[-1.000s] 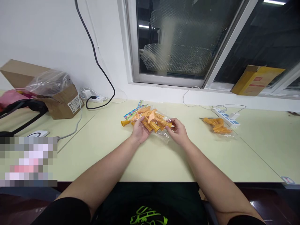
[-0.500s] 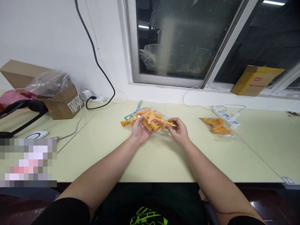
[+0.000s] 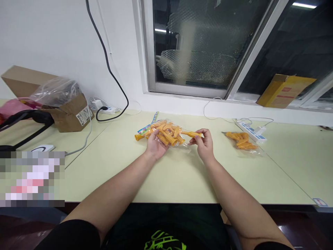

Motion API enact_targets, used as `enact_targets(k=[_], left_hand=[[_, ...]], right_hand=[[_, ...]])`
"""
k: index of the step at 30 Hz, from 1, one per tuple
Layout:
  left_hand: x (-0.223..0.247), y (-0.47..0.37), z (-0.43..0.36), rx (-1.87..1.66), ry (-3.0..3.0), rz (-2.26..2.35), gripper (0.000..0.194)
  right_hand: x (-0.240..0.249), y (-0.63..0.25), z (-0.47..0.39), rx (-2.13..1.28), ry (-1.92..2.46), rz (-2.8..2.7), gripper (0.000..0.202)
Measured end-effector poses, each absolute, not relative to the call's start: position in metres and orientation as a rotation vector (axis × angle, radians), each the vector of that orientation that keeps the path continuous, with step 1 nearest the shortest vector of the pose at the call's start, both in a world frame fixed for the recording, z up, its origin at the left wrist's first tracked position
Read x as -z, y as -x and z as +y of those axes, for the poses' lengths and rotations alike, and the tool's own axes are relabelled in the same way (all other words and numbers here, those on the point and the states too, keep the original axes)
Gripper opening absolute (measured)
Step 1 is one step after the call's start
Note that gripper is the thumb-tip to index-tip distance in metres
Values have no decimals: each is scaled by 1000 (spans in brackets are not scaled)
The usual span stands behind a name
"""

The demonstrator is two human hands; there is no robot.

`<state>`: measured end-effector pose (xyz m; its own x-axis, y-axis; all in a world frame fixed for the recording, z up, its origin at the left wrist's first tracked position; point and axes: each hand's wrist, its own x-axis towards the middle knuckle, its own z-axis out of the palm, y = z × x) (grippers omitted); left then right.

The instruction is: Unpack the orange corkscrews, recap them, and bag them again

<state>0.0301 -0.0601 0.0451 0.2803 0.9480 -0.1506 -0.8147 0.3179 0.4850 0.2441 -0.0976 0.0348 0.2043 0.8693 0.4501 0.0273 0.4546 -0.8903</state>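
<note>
A clear plastic bag (image 3: 166,133) full of orange plastic toy pieces lies on the table, with a colourful printed header (image 3: 147,129) on its far left side. My left hand (image 3: 156,146) is curled around the bag's near side, thumb on top. Between the fingers of my right hand (image 3: 204,142) is an orange toy screwdriver (image 3: 192,134) with a ribbed handle; its thin shaft points left into the bag's mouth. One orange flared piece (image 3: 139,137) shows beyond the bag's left side.
On the right, another clear bag of orange pieces (image 3: 241,141) lies near a white power strip (image 3: 253,131). To the left are an open cardboard box (image 3: 69,116), a black-framed object (image 3: 39,118) and cables. A yellow box (image 3: 284,91) leans at the window.
My right hand has moved right, drawing the orange toy screwdriver partly out of the bag. My left hand stays on the bag.
</note>
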Motion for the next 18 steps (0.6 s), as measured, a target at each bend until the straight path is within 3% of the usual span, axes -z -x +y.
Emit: enact_targets(k=[8,14,18], left_hand=[[-44,-29,-59,-1233,-331,462,45],[-45,-25,-58,-1224,-361,408,48],[-47,-19,-54,-1251,-307,409,53]], right_hand=[[-43,-265,-90,-541,802,-935,19],[-27,-294,-64,-697,931,-728,33],[-8,-305,-53,-720,1215,-896,39]])
